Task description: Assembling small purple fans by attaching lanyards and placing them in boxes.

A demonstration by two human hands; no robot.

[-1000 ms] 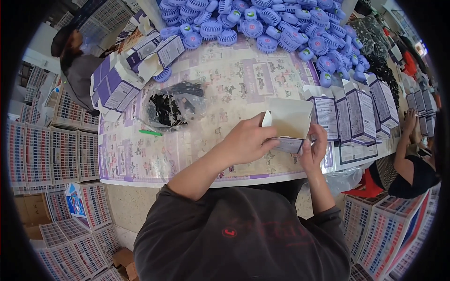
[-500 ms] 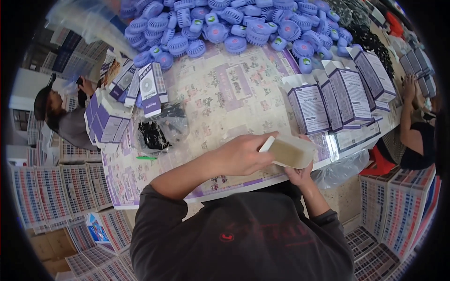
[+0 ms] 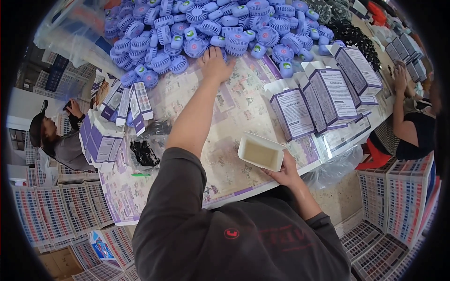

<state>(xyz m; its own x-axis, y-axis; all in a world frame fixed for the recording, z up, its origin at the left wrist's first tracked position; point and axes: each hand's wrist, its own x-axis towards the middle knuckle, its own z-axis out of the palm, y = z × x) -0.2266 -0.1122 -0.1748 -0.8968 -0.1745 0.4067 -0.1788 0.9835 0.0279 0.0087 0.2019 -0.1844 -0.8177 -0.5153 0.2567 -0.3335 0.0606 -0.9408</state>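
Note:
My left hand (image 3: 216,67) is stretched far forward to the near edge of a heap of purple-blue handheld fans (image 3: 195,47). Its fingers are apart and reach in among the fans; the fingertips are partly hidden, and no fan is lifted. Near the front edge of the table, my right hand (image 3: 285,173) grips an open carton (image 3: 260,153) by its right side. The carton's mouth faces up toward me, and its inside looks bare and pale brown.
Upright printed cartons (image 3: 333,95) stand at the right, with more purple-white boxes (image 3: 105,136) at the left. A bag of black cords (image 3: 144,153) and a green tool (image 3: 140,174) lie nearby. Other people (image 3: 63,140) sit at both sides. Clear plastic (image 3: 335,165) hangs off the table.
My left hand has let go of the carton and moved forward to the fans. My right hand alone now holds the carton, slightly further left.

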